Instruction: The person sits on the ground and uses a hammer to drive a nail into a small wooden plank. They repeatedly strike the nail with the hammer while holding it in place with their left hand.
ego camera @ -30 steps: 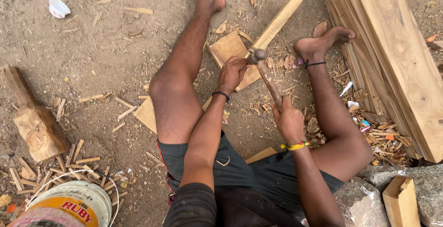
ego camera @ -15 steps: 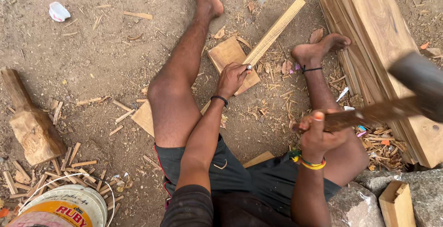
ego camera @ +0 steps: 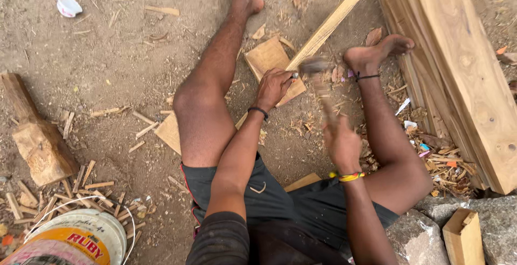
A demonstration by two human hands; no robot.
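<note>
I sit on bare dirt with my legs spread. My left hand (ego camera: 273, 86) is closed on a small chisel or nail, its metal tip showing at a long pale wooden strip (ego camera: 326, 29) that lies across a square wooden block (ego camera: 267, 57). My right hand (ego camera: 341, 144) grips a hammer (ego camera: 319, 79), blurred by motion, whose head is down right next to my left hand's fingers. My right foot (ego camera: 378, 54) rests beside the strip.
A stack of long planks (ego camera: 458, 65) lies at the right. A log chunk (ego camera: 37, 146) and wood splinters lie at the left, with a plastic bucket (ego camera: 75, 241) at bottom left. Stones (ego camera: 414, 238) and a small wooden block (ego camera: 463, 238) sit at bottom right.
My right hand swung the hammer from raised out at the right down onto the spot held by my left hand. My left hand stayed on the strip.
</note>
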